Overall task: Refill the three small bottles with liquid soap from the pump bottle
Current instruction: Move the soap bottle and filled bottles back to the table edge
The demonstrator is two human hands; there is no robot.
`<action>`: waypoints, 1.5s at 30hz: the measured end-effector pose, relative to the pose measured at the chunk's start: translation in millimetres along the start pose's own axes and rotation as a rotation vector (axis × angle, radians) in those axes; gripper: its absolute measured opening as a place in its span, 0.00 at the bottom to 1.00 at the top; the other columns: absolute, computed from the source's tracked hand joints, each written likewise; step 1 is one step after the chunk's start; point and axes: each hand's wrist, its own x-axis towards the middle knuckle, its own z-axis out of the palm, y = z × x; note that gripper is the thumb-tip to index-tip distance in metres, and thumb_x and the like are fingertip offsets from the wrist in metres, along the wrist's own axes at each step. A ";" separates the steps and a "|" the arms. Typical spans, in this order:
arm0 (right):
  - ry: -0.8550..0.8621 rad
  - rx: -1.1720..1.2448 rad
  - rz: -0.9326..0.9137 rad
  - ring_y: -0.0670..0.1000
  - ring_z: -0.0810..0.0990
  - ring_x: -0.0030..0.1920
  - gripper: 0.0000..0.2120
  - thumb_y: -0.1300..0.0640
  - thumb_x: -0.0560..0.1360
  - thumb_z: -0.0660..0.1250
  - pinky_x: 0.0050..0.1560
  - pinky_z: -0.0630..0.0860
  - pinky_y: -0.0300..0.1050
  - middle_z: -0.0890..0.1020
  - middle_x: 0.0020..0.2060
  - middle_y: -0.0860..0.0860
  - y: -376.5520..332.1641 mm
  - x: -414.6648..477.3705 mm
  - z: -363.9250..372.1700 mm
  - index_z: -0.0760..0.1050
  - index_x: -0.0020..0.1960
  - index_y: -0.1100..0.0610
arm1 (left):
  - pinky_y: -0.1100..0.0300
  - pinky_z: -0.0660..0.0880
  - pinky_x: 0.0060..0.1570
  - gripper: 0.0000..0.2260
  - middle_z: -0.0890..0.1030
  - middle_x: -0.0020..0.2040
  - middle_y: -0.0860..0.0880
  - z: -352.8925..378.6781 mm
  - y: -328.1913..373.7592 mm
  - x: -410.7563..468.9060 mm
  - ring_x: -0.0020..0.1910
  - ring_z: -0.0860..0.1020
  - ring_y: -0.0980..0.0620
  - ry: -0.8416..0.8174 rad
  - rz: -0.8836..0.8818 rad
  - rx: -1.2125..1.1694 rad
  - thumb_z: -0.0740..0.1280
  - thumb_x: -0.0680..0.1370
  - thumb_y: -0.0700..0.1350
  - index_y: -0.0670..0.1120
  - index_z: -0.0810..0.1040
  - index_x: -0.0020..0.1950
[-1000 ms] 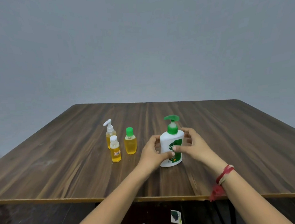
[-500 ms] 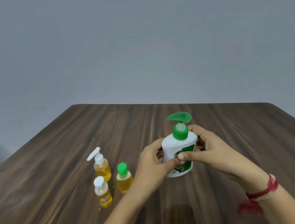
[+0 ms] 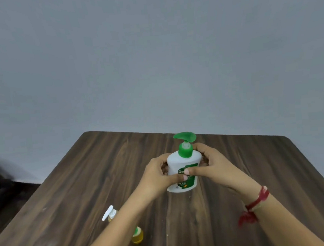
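Observation:
A white pump bottle (image 3: 179, 163) with a green pump head and green label stands upright in the middle of the wooden table (image 3: 84, 177). My left hand (image 3: 157, 175) grips its left side and my right hand (image 3: 213, 165) grips its right side, thumbs across the label. Nearer to me, on the left, a small bottle with a white spray pump (image 3: 109, 214) and a small yellow bottle with a green cap (image 3: 138, 235) peek out from behind my left forearm. The third small bottle is hidden.
A plain grey wall rises behind the table's far edge. A red thread band (image 3: 255, 206) circles my right wrist. Dark floor shows past the table's left edge (image 3: 0, 193).
The camera has moved forward and tilted, so the small bottles have slid down the view and behind my left forearm. Both hands keep their hold on the pump bottle.

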 end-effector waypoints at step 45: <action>0.236 -0.147 0.164 0.48 0.77 0.46 0.20 0.66 0.66 0.74 0.38 0.70 0.23 0.79 0.47 0.49 198.1 433.3 67.2 0.73 0.54 0.53 | 0.60 0.77 0.49 0.21 0.80 0.52 0.49 -165.5 -254.2 364.3 0.52 0.78 0.50 0.098 -0.264 0.252 0.77 0.65 0.37 0.47 0.73 0.54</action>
